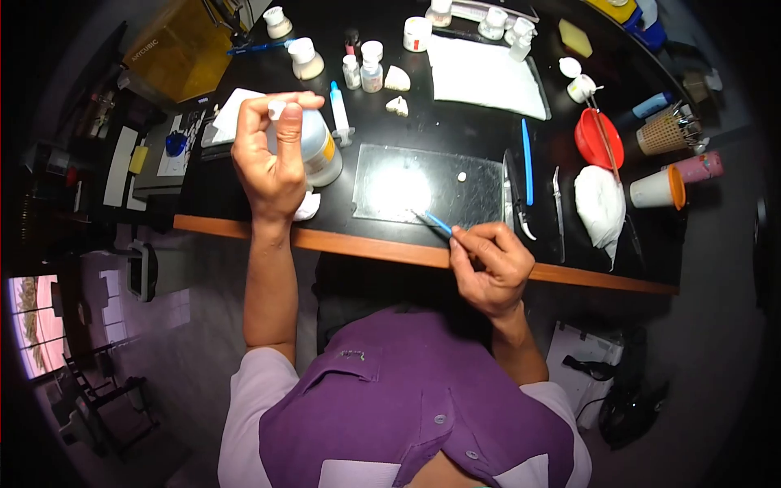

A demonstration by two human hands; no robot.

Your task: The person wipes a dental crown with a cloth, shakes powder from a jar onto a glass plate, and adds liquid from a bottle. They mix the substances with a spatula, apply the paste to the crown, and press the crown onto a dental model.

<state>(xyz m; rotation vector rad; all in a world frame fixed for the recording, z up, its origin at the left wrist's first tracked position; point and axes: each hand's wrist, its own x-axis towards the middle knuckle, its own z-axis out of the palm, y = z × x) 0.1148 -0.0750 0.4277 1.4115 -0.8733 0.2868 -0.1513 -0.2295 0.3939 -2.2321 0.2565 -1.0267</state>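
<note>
My left hand [272, 159] is closed at the top of a large translucent bottle [323, 159] with a yellow label, thumb and forefinger around its small white cap [277, 109]. In my right hand [492, 264], a slim blue-handled brush-like tool [439, 224] is pinched between thumb and fingers. Its thin tip points at the front edge of a glass slab [480, 195], beside a bright light reflection. One small off-white piece [461, 176] rests on the slab's right part. Crumpled white tissue [307, 206] sits below the bottle.
A syringe [339, 114] lies behind the slab, near small bottles [371, 75]. White paper towel [488, 77] is at the back. Right of the slab are a dark-handled tool [514, 191], a blue stick [527, 163], tweezers [558, 211], a red bowl [590, 142] and wadded tissue [598, 203].
</note>
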